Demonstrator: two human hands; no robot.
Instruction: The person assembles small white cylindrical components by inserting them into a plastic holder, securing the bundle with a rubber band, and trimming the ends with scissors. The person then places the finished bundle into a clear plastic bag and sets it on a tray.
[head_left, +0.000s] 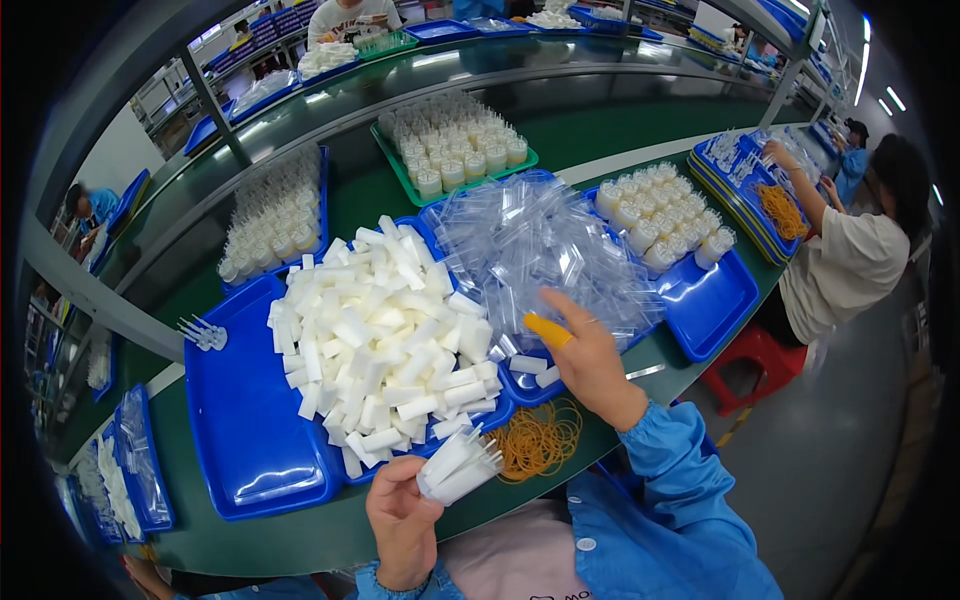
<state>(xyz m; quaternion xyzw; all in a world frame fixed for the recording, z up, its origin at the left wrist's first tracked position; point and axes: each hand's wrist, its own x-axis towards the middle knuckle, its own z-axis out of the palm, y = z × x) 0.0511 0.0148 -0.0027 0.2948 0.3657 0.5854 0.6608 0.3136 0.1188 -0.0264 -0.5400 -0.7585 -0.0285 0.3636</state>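
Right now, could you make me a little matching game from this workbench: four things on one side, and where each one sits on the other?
Things:
1. pile of white foam blocks
2. heap of clear plastic sleeves
3. orange rubber bands
4. bundle of white sticks

Places:
A. held in the left hand
B. loose on the green bench top, near the front edge
C. under the reaching right hand
D. heaped on the middle blue plastic tray

Pairs: 1-D, 2-C, 3-B, 4-A

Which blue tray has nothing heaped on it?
The blue tray on the left, beside the left hand: bare apart from a few small clear pieces at its far corner. The other near trays carry white blocks, clear bags or cups.
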